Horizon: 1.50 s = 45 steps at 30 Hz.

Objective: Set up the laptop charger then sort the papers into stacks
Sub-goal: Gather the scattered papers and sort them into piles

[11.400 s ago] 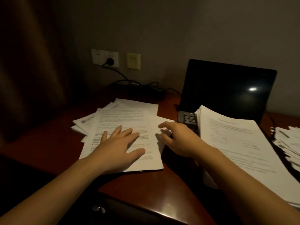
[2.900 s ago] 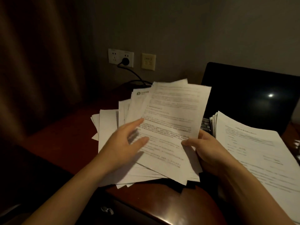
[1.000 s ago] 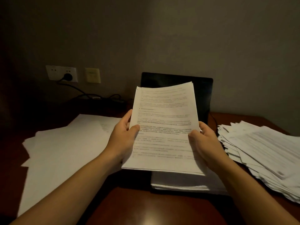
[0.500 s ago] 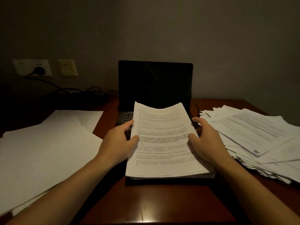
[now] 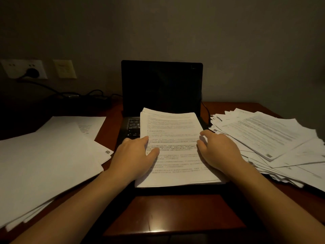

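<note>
A stack of printed papers (image 5: 174, 148) lies flat on the keyboard of the open black laptop (image 5: 161, 87), whose screen is dark. My left hand (image 5: 135, 155) rests on the stack's left edge, thumb and forefinger on the top sheet. On the right edge rests my right hand (image 5: 219, 150), fingers spread and relaxed. The charger's black plug (image 5: 32, 73) sits in the wall socket, and its cable (image 5: 79, 94) runs along the back of the desk. A thin cable (image 5: 205, 110) reaches the laptop's right side.
A loose pile of blank-side-up sheets (image 5: 45, 161) covers the desk's left part. At the right, a messy heap of printed papers (image 5: 267, 141) fans toward the desk edge. Bare wooden desk (image 5: 175, 213) shows in front of the laptop. A second wall plate (image 5: 64, 68) is beside the socket.
The bundle I held upright in both hands has come down flat onto the stack on the laptop. My fingers have loosened from gripping its edges and now lie on top.
</note>
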Each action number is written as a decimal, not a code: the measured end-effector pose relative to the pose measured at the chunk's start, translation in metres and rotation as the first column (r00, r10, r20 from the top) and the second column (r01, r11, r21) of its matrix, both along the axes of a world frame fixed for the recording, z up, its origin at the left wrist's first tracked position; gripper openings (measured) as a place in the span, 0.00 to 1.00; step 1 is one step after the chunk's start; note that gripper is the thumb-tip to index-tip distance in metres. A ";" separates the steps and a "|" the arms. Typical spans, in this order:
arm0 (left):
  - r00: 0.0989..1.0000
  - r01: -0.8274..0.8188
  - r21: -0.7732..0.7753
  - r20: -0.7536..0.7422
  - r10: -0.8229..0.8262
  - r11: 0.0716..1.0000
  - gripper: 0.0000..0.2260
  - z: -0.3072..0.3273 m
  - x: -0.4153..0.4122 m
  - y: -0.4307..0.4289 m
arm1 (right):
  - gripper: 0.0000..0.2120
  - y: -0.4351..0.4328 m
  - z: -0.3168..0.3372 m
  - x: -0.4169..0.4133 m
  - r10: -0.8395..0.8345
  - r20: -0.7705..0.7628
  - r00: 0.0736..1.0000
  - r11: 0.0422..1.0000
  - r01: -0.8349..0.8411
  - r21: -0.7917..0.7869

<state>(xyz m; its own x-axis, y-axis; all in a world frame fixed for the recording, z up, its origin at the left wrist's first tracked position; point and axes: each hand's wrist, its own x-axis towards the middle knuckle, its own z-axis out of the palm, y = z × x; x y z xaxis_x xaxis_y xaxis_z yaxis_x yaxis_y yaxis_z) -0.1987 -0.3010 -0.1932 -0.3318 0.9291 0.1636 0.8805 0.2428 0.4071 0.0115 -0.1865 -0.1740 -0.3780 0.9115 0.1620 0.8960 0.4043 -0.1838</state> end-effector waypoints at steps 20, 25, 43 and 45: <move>0.982 -0.182 -0.056 -0.063 0.179 0.982 0.27 0.002 -0.094 -0.066 | 0.15 -0.063 0.010 -0.138 0.413 -0.378 0.828 0.888 -0.458 -0.032; 0.969 -0.246 -0.038 -0.052 0.244 0.969 0.23 -0.002 -0.129 -0.110 | 0.13 -0.086 0.005 -0.193 0.565 -0.360 0.742 0.772 -0.630 -0.085; 0.980 -0.156 -0.167 -0.148 0.132 0.974 0.23 -0.011 -0.205 -0.147 | 0.36 -0.099 0.000 -0.235 0.263 -0.541 0.799 0.487 -0.594 -0.641; 0.983 -0.119 -0.106 -0.153 0.102 0.987 0.18 -0.010 -0.195 -0.145 | 0.37 -0.099 -0.002 -0.235 0.230 -0.576 0.785 0.447 -0.611 -0.654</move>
<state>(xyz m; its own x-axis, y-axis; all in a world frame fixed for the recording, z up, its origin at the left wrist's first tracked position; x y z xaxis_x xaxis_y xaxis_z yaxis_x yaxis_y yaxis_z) -0.3933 -0.4460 -0.2028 -0.4139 0.9032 0.1135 0.8937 0.3795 0.2395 -0.2232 -0.2852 -0.1757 -0.8358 0.4608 -0.2985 0.4365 0.2281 -0.8703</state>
